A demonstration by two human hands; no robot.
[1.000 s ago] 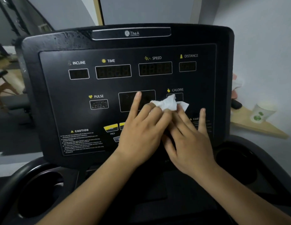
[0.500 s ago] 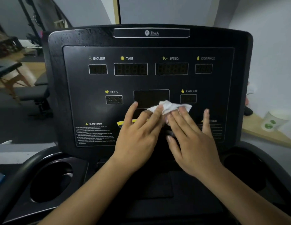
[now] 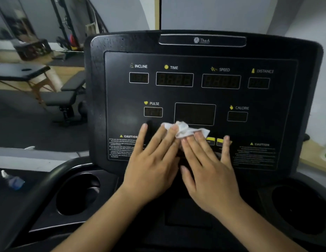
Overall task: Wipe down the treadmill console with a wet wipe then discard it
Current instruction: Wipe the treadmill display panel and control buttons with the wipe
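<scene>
The black treadmill console (image 3: 195, 95) fills the view, with dark displays labelled incline, time, speed, distance, pulse and calorie. A crumpled white wet wipe (image 3: 185, 130) lies against its lower middle, just under the big centre display. My left hand (image 3: 154, 160) and my right hand (image 3: 207, 164) lie side by side with straight fingers, and their fingertips press the wipe flat onto the panel. Most of the wipe is hidden under the fingers. The yellow buttons (image 3: 215, 140) show between my right fingers.
Round cup holders sit at the console's lower left (image 3: 77, 194) and lower right (image 3: 300, 208). A small bottle (image 3: 12, 180) lies at the left. A weight bench (image 3: 65, 99) and a folding table (image 3: 22, 71) stand behind on the left. A wooden shelf (image 3: 315, 157) runs along the right wall.
Both hands with the wipe have slid down and to the left on the panel, from beside the calorie display to below the centre display. The camera view has shifted left.
</scene>
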